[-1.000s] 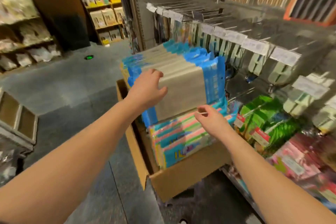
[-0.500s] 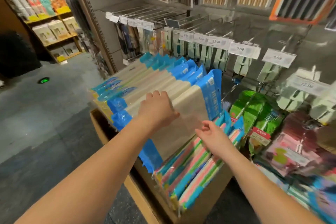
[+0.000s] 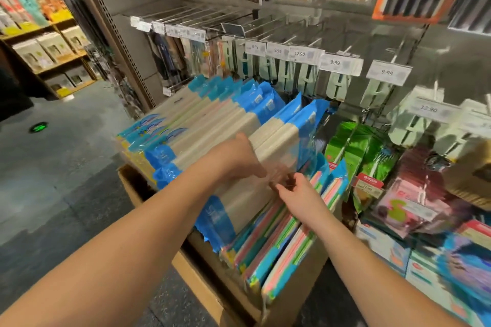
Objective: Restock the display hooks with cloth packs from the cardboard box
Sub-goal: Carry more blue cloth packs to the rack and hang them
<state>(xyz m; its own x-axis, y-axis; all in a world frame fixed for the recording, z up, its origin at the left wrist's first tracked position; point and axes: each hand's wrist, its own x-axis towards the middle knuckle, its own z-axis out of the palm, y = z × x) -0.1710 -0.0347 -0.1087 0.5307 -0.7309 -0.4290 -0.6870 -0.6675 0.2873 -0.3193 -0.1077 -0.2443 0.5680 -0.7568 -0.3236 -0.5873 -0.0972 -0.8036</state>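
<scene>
The cardboard box (image 3: 212, 297) stands on the floor (image 3: 53, 194) against the display rack, and it is the landmark for the rest. It is filled with flat plastic-wrapped packs standing on edge. At the far and left part of the box a long row of beige cloth packs (image 3: 220, 119) with blue printed ends leans over, rising well above the box rim. In the near right part of the box stand striped cloth packs (image 3: 279, 244) in pink, green, blue and cream, lower than the beige row.

The left hand (image 3: 239, 159) lies over the near end of the beige row, above the middle of the box; its thumb side presses against the front pack's broad face and the fingers reach over the top edges, but blur hides whether they curl round a pack. The right hand (image 3: 297, 194) is just to the right of it and lower, at the bottom corner of the front beige pack, right above the striped packs. Its fingers point toward the left hand and appear to pinch the clear wrap at that corner, though the blur leaves this uncertain. Both forearms are bare and stretch forward from the lower corners of the view, converging over the box.

Behind and above the box, display hooks (image 3: 300, 40) jut from the rack, carrying price tags (image 3: 340, 64) and pale green hanging items (image 3: 337, 85). Right of the box hang green packets (image 3: 369, 148).
</scene>
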